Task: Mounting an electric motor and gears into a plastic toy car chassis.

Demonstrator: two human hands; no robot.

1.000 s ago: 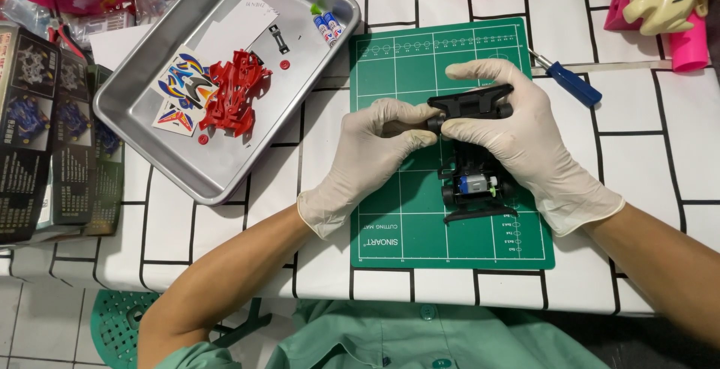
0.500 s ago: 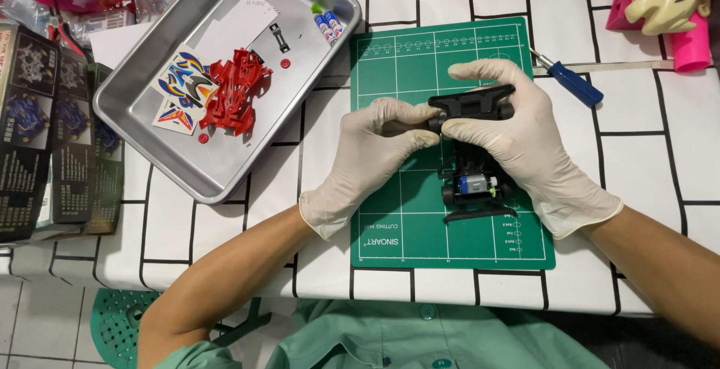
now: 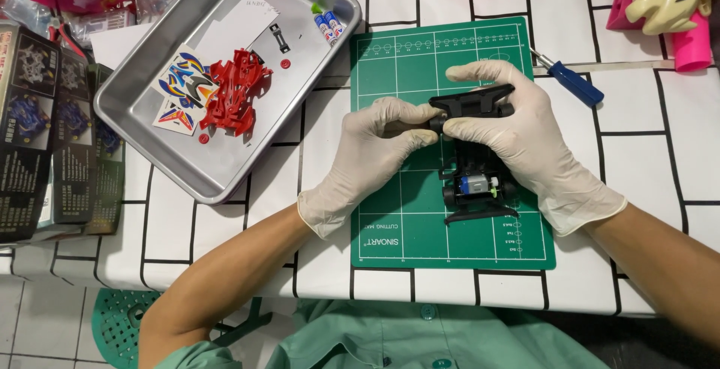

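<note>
Both gloved hands grip a black toy-car chassis (image 3: 474,160) resting on the green cutting mat (image 3: 390,219). The left hand (image 3: 367,155) pinches the chassis's front left corner between thumb and fingers; the right hand (image 3: 517,140) curls its fingers over the front bumper. Left of the mat on the tabletop (image 3: 652,151), a metal tray (image 3: 150,125) holds a red car body (image 3: 234,97), sticker sheets (image 3: 180,88), two small batteries (image 3: 328,25) and a white paper (image 3: 240,28). A blue-handled screwdriver (image 3: 571,80) lies right of the mat.
</note>
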